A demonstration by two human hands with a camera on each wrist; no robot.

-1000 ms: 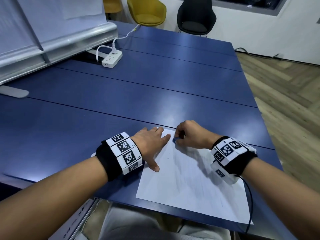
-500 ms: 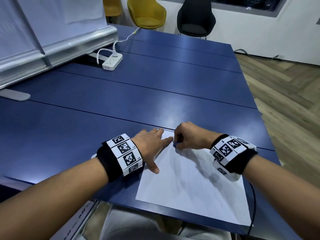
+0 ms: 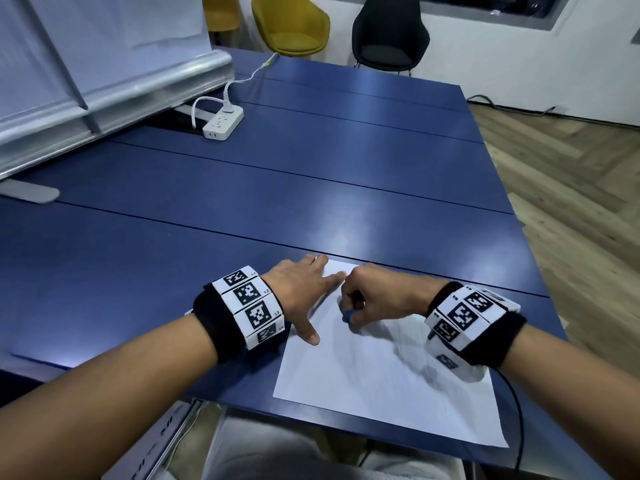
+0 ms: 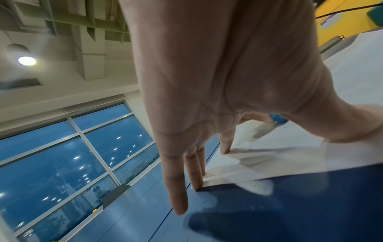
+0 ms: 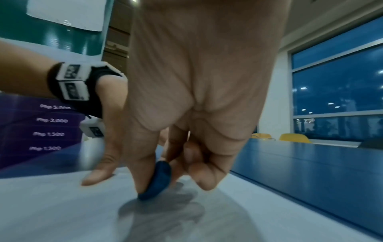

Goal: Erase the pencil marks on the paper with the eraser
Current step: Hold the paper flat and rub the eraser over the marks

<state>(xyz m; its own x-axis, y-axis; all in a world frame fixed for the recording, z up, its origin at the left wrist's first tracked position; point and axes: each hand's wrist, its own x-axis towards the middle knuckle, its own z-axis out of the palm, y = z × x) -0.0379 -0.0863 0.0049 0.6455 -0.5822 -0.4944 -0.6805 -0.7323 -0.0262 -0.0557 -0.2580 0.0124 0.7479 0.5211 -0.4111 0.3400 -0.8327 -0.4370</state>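
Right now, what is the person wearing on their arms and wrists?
Both forearms are bare, no sleeves. Each wrist carries a black fabric band ringed with white rectangular tiles printed with black square-pattern markers. The left wrist's tiles bear small labels such as L2 and L3. A thin black cable trails from the right wrist's band towards the table edge.

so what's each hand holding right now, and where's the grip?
Right hand pinches the blue eraser by its flat sides, its lower edge on the paper. Left hand holds nothing; its straight fingers press the paper.
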